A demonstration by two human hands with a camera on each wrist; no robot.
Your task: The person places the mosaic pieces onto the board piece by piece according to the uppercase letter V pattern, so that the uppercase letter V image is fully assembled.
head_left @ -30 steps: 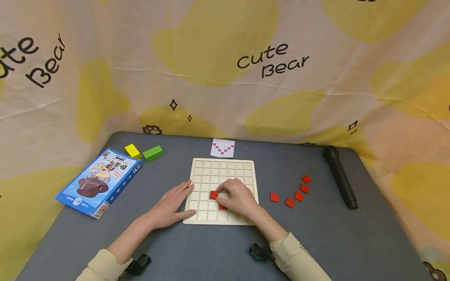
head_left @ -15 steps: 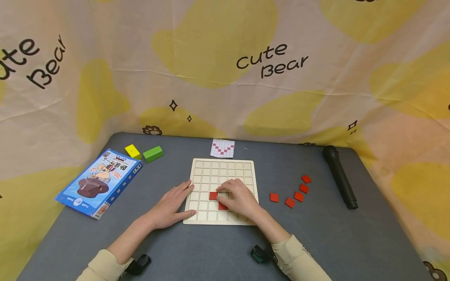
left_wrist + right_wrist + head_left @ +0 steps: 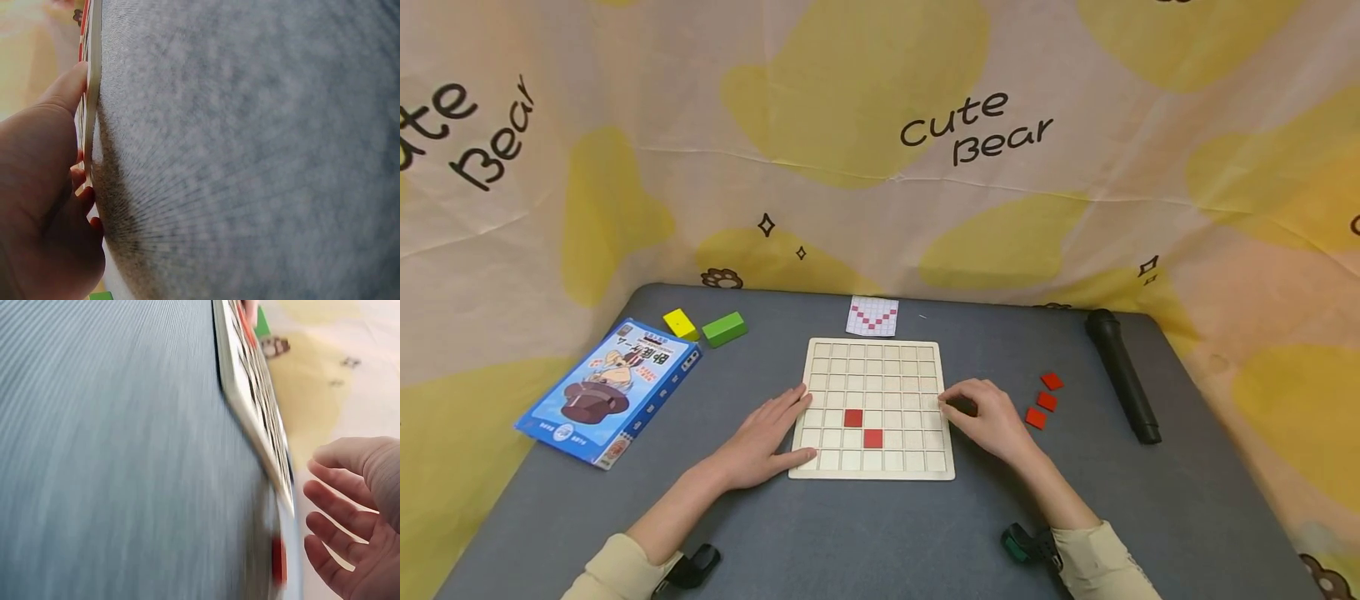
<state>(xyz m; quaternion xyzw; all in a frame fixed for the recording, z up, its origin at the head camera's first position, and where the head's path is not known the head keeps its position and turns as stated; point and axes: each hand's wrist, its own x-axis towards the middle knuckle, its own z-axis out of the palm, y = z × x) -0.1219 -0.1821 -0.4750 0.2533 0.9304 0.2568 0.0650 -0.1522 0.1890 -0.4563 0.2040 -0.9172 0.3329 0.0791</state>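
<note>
A pale gridded board [image 3: 891, 367] lies on the table with two red square tiles, one [image 3: 853, 418] in a cell up and left of the other [image 3: 873, 438]. My left hand [image 3: 758, 443] rests on the board's left edge with fingers straight; the left wrist view shows its thumb [image 3: 69, 87] along the rim. Over the board's right edge is my right hand [image 3: 988, 417], its fingers loosely bent and holding nothing. In the right wrist view its fingertips [image 3: 319, 490] stand apart. A loose red tile [image 3: 279, 559] lies on the table below it.
Several loose red tiles [image 3: 1047, 402] lie right of the right hand; the hand may hide others. A black microphone [image 3: 1123, 375] lies farther right. Behind the board is a small pattern card [image 3: 872, 317]. At left are a blue box [image 3: 610, 392], a yellow block [image 3: 681, 324] and a green block [image 3: 725, 330].
My right hand has let go of the upper-left red tile and moved right to the board's right edge. That tile now sits flat in its cell. My left hand stays put.
</note>
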